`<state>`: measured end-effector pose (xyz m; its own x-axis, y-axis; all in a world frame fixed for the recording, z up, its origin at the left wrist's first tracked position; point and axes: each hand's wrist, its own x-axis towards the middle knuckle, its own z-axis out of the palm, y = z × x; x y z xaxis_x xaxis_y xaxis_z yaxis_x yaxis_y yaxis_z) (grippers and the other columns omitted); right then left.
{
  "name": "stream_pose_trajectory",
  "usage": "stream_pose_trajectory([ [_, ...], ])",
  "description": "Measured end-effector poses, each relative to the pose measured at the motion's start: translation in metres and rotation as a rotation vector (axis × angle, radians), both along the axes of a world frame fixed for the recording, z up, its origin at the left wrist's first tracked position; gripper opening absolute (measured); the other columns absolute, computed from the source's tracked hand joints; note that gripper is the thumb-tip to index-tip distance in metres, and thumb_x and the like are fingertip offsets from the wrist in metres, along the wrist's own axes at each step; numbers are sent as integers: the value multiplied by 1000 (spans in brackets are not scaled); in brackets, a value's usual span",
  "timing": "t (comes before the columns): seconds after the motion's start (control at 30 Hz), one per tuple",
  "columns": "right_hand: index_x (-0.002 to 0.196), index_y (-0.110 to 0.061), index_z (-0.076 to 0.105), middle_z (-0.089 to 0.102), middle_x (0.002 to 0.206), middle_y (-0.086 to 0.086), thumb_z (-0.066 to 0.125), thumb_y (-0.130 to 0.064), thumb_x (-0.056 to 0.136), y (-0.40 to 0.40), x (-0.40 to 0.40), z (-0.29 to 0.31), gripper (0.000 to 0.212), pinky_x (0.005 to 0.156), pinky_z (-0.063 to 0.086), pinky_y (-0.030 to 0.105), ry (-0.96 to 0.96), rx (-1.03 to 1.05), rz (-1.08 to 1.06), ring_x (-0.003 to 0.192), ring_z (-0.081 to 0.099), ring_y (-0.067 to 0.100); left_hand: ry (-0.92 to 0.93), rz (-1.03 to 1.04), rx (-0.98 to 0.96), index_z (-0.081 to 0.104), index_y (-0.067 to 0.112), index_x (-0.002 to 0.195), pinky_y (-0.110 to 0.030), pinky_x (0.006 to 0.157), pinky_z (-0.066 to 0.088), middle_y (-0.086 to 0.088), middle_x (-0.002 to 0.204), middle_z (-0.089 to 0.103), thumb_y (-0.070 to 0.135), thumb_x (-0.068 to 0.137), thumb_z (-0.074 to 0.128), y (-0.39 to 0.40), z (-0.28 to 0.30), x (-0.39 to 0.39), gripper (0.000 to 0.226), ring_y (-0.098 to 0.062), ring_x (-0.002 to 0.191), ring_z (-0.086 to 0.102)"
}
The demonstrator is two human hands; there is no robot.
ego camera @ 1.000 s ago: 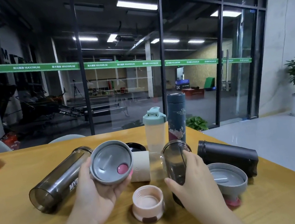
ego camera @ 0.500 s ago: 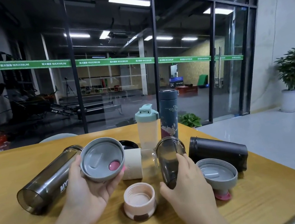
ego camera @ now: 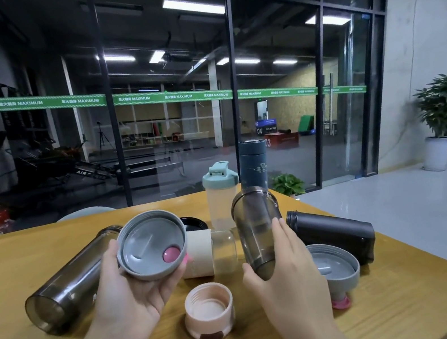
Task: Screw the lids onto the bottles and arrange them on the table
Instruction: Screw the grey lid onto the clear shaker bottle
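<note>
Left hand (ego camera: 130, 293) grips grey lid (ego camera: 152, 244), underside up, pink plug at its 4 o'clock. Right hand (ego camera: 288, 274) wraps smoky bottle (ego camera: 258, 232), mouth tilted up toward 12, lifted off table (ego camera: 392, 319). Lid at bottle's 9 o'clock, apart. Second smoky bottle (ego camera: 66, 283) lies at far 9. Pink cap (ego camera: 210, 310) at 6 between hands. Second grey lid (ego camera: 334, 264) at 3, black bottle (ego camera: 335, 233) lying behind it. Two capped bottles upright at 12.

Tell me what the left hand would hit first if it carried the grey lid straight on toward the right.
Probably the smoky bottle in the right hand; the lid in the left hand faces it, though depth is unclear.
</note>
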<state>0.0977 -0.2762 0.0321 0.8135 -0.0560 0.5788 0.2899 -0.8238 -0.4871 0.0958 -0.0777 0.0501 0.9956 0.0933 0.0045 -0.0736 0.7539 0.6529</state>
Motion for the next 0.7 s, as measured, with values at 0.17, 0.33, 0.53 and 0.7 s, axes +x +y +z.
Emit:
stream_pose_trajectory([
  [0.17,148,-24,29,32,153,-10,70,-36,79,-6,15,17,82,106,28,22,-206,159,84,140,28,7,-11,17,-5,57,12,124,-43,67,61,-24,113,69,57,94,37,-1,-3,2,58,-41,107,64],
  [0.33,135,-25,47,57,118,-13,73,-26,80,-10,40,45,62,95,49,36,-76,569,288,106,57,8,-19,41,-12,56,12,126,-45,72,60,-27,112,67,59,91,40,1,-2,2,60,-43,112,60],
  [0.53,105,-23,56,59,111,4,66,-30,79,0,71,60,29,95,47,46,105,972,424,102,57,20,-17,93,91,58,11,120,-37,54,60,-25,103,71,63,86,44,0,-3,1,64,-43,98,66],
  [0.7,94,-16,56,61,96,8,61,-38,72,13,85,69,31,89,48,48,232,1203,503,91,58,26,-68,224,63,58,13,121,-42,60,61,-21,105,71,62,73,56,5,-3,4,69,-32,87,69],
])
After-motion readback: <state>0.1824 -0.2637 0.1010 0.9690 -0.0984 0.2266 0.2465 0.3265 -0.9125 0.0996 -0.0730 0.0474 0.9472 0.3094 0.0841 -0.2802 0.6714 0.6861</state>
